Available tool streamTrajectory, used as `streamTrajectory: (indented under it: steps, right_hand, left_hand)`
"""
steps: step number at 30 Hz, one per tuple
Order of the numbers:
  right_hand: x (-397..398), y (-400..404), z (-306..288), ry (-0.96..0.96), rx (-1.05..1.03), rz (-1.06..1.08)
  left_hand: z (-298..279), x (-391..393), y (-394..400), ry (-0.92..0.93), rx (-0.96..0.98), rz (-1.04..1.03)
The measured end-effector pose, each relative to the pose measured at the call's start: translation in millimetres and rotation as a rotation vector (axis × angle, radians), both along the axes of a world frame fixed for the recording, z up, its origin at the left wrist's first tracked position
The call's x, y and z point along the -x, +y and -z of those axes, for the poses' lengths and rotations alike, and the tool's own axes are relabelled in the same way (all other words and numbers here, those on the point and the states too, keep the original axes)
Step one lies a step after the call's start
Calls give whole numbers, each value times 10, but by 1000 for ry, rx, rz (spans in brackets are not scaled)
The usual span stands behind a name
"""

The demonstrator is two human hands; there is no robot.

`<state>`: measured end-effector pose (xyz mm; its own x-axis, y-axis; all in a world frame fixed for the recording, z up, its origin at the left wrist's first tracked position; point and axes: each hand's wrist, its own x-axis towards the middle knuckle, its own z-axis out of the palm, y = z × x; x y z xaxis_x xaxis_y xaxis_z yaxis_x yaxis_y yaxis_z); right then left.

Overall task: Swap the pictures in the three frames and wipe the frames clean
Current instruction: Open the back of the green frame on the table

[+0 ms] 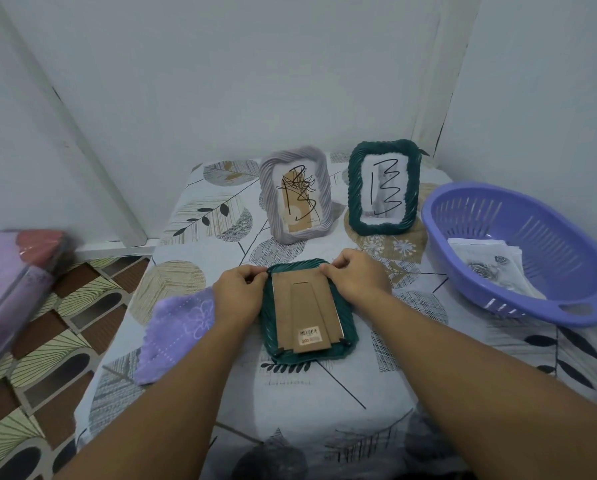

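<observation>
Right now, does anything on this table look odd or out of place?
Yes: both standing frames, the lilac frame and the green frame, have black marker-like scribbles across their pictures. The third frame lies face down, cardboard back up, with both hands at its top corners, which fits the job. Nothing looks spilled or broken.

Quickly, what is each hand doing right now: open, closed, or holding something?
Left hand: pinches the top left corner of the face-down frame.
Right hand: pinches its top right corner.
</observation>
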<state>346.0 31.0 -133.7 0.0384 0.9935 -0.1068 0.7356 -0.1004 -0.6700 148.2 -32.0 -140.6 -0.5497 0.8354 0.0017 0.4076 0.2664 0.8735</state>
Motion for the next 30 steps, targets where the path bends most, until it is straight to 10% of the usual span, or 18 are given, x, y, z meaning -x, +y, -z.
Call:
streamTrajectory:
  steps: [30]
  right_hand:
    - [-42, 11, -9, -9, -33, -27]
  left_hand:
    - [-109, -55, -25, 58, 53, -7]
